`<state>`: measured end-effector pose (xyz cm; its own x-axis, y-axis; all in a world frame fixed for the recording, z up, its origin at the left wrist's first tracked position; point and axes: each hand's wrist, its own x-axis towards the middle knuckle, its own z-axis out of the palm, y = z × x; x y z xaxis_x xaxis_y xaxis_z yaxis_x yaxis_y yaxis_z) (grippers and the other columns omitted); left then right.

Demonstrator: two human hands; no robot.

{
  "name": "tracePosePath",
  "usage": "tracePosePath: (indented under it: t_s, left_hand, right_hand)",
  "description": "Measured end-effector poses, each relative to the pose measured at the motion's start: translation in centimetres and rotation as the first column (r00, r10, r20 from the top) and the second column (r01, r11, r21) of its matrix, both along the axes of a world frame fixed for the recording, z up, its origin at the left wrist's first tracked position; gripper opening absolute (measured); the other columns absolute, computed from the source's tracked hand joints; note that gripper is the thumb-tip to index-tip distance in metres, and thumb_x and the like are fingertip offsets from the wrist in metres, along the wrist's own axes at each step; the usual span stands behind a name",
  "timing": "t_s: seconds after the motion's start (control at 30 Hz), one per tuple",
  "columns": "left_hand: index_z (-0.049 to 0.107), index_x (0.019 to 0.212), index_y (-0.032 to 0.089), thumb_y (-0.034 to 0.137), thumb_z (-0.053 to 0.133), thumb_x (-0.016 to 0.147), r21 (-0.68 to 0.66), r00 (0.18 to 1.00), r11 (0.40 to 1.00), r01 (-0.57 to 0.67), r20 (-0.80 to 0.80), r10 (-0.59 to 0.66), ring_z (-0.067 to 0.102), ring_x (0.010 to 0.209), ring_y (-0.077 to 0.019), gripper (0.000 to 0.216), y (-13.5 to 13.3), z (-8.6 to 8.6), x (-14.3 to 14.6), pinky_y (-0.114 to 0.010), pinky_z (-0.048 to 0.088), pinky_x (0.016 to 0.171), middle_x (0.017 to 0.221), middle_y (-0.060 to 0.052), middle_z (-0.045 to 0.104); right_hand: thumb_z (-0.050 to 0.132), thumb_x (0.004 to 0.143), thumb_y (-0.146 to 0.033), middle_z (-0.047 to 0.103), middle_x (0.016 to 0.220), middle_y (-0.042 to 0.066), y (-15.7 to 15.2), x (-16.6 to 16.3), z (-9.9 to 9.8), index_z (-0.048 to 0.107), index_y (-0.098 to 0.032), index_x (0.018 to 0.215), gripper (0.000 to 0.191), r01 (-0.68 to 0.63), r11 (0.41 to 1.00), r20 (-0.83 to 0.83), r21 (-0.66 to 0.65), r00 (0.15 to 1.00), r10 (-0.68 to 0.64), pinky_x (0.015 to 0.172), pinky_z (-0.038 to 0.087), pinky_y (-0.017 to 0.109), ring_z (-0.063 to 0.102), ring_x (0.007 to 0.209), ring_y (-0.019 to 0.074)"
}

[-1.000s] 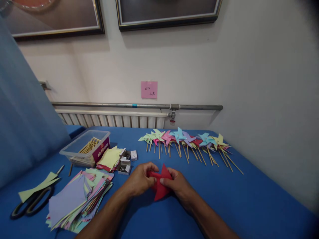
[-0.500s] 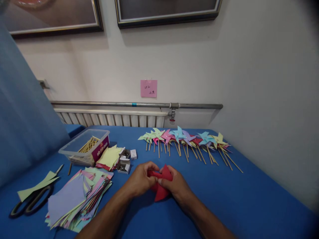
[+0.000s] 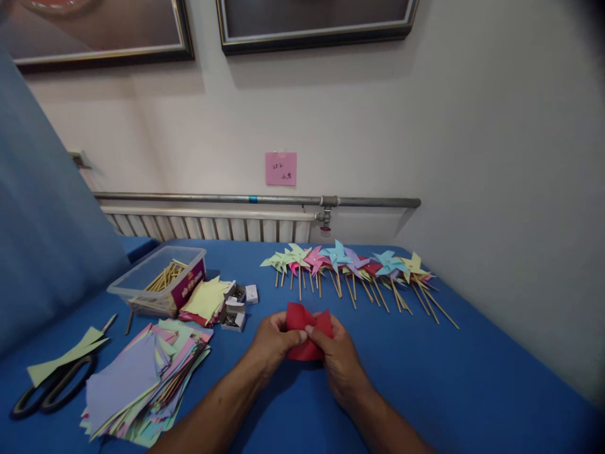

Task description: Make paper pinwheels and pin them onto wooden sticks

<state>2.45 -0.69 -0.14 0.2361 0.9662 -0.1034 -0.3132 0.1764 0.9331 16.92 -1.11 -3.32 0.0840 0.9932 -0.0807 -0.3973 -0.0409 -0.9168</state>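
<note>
A red paper pinwheel blade piece (image 3: 306, 352), partly folded, is held up just over the blue table between both hands. My left hand (image 3: 275, 340) grips its left side, thumb lying on the front face. On the other side my right hand (image 3: 339, 353) pinches it, with the thumb pressed near the middle of the folds. The fingers behind the paper are hidden. Two small open boxes of metal pins (image 3: 233, 315) stand beyond my left hand.
Finished pinwheels (image 3: 336, 255) lie in a row at the back. To the left are a plastic tub (image 3: 123, 285) of wooden sticks, yellow cut paper (image 3: 207, 300), a stack of coloured sheets (image 3: 123, 384), and black-handled scissors (image 3: 66, 386) under a green paper piece.
The red paper has been turned, so its face now shows between the thumbs and its points face up. Both hands have shifted with it; the pinwheels and boxes stay put.
</note>
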Motion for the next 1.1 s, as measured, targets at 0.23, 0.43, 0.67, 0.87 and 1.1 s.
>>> tracePosePath:
  t_s: [0.23,0.43,0.67,0.87,1.1]
  left_hand:
    - [0.076,0.083,0.011,0.025,0.097,0.046,-0.023,0.993,0.992,-0.121,-0.002,0.121,0.065,0.062,-0.0137,0.044,-0.1,0.3,0.3,-0.026,0.053,0.066,0.075,-0.004,0.078]
    - [0.073,0.079,0.013,0.024,0.09,0.05,0.012,0.988,0.99,-0.143,-0.058,0.143,0.061,0.059,-0.0122,0.035,0.2,0.3,0.3,-0.023,0.049,0.06,0.069,0.0,0.074]
    - [0.065,0.069,0.016,0.022,0.08,0.051,0.018,0.991,0.993,-0.112,-0.072,0.113,0.052,0.05,-0.009,0.025,0.6,0.5,-0.6,-0.021,0.041,0.052,0.059,0.004,0.065]
    - [0.066,0.072,0.015,0.021,0.078,0.052,0.033,0.99,0.996,-0.084,-0.113,0.087,0.052,0.051,-0.0089,0.024,0.5,0.7,-1.2,-0.02,0.04,0.053,0.062,0.003,0.066]
    - [0.065,0.069,0.016,0.022,0.078,0.048,0.031,0.988,0.998,-0.061,-0.14,0.065,0.048,0.051,-0.0078,0.025,0.6,1.0,-1.2,-0.02,0.038,0.052,0.059,0.004,0.06]
  right_hand:
    - [0.092,0.064,-0.04,0.07,0.077,-0.003,-0.1,-0.3,-0.2,0.063,-0.025,0.094,0.044,0.001,1.0,0.025,0.009,1.0,-0.001,0.069,0.048,0.032,0.063,0.068,0.0198]
    - [0.093,0.064,-0.041,0.07,0.076,-0.004,-0.4,-0.4,-0.2,0.062,-0.025,0.097,0.048,-0.03,1.0,0.006,0.008,1.0,0.03,0.068,0.048,0.031,0.063,0.068,0.0196]
    - [0.098,0.062,-0.045,0.071,0.078,-0.003,-0.4,0.2,0.7,0.064,-0.024,0.097,0.054,-0.153,0.988,-0.032,0.004,0.988,0.153,0.066,0.046,0.029,0.062,0.066,0.0171]
    - [0.099,0.063,-0.049,0.075,0.083,0.0,-0.5,0.9,1.5,0.066,-0.024,0.105,0.059,-0.267,0.963,-0.018,-0.037,0.964,0.267,0.066,0.047,0.029,0.066,0.07,0.0185]
    - [0.096,0.067,-0.051,0.071,0.078,0.0,0.5,2.0,1.4,0.073,-0.021,0.091,0.044,-0.26,0.963,0.234,0.066,0.943,0.238,0.066,0.044,0.029,0.061,0.07,0.0168]
